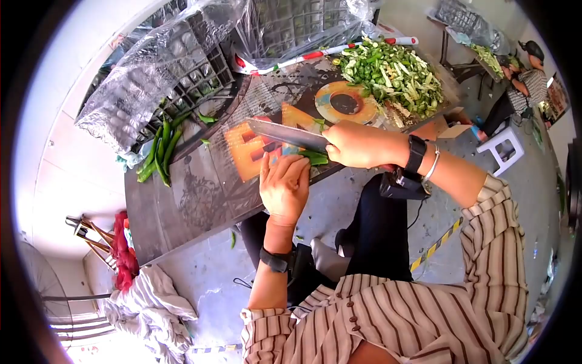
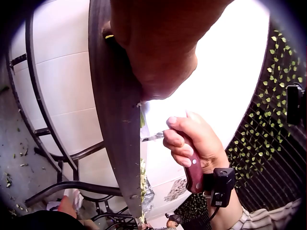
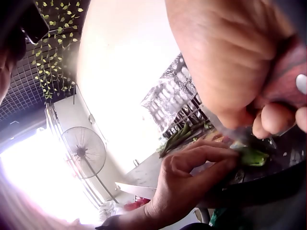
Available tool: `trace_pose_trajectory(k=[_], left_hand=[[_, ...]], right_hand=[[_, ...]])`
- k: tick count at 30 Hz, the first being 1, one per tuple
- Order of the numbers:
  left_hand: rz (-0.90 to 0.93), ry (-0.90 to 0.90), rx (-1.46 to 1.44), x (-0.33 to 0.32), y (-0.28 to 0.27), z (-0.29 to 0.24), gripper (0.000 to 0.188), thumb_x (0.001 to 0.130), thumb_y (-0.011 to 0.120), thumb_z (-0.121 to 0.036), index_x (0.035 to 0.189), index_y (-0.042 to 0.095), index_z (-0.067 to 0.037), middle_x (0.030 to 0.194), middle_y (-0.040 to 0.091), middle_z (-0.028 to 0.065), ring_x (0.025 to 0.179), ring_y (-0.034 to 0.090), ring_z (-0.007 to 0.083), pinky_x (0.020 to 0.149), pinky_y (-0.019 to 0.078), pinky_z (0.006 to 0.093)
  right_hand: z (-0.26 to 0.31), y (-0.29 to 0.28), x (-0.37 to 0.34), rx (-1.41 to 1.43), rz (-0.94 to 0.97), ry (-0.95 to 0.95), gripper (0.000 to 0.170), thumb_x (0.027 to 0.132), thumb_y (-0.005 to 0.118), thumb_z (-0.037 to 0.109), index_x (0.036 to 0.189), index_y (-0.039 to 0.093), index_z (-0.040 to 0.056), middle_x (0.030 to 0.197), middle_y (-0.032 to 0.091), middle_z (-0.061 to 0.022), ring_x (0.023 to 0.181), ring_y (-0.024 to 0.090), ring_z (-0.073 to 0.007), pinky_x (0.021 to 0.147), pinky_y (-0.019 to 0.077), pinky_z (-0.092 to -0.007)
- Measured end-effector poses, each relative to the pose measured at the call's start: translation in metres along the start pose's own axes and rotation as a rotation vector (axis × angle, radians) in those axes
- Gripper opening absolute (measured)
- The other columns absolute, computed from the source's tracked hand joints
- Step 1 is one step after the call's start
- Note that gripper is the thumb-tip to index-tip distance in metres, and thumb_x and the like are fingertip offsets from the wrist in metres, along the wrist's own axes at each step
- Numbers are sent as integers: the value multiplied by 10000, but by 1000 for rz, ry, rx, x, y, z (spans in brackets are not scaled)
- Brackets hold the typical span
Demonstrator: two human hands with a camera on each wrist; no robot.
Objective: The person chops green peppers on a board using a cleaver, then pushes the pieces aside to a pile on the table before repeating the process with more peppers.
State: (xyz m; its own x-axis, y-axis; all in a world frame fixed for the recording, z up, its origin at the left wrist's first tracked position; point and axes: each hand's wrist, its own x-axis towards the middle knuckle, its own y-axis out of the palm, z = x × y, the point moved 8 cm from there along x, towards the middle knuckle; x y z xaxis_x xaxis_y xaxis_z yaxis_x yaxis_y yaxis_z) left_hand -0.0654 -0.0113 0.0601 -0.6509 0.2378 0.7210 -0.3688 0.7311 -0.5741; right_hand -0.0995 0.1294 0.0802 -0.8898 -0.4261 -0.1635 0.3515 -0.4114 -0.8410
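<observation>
My right hand (image 1: 357,144) grips a kitchen knife (image 1: 291,134) by its red-brown riveted handle (image 2: 194,173). The blade points left across the table, just beyond my left fingertips. On the table near its front edge lies a cut green pepper (image 1: 314,158), close under the knife. My left hand (image 1: 284,187) holds it with bent fingers; in the right wrist view the thumb and forefinger of that left hand (image 3: 189,175) come together at the pepper's (image 3: 254,158) end. In the left wrist view the left hand's own palm hides the pepper.
Whole green peppers (image 1: 159,150) lie at the table's left beside a plastic-wrapped black crate (image 1: 200,67). A heap of chopped peppers (image 1: 391,79) sits at the back right. The dark table's (image 1: 176,221) front edge runs close to my knees. A white stool (image 1: 502,150) stands right.
</observation>
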Motion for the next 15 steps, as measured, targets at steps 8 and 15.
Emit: trace_pose_trajectory(k=[8, 15], left_hand=[[7, 0, 16, -1, 3, 2, 76, 803, 706, -127, 876, 704, -149, 901, 675, -41, 838, 657, 171, 1085, 385, 440], [-15, -14, -8, 0, 2, 2, 78, 802, 709, -130, 877, 707, -151, 902, 677, -45, 833, 657, 165, 1093, 372, 430]], right_hand=[[2, 6, 22, 29, -31, 7, 247, 869, 518, 132, 821, 584, -101, 712, 600, -289, 650, 627, -410, 636, 487, -468], [-13, -20, -7, 246, -85, 159, 208, 945, 493, 140, 888, 531, -57, 544, 544, -60, 392, 518, -143, 370, 423, -311]])
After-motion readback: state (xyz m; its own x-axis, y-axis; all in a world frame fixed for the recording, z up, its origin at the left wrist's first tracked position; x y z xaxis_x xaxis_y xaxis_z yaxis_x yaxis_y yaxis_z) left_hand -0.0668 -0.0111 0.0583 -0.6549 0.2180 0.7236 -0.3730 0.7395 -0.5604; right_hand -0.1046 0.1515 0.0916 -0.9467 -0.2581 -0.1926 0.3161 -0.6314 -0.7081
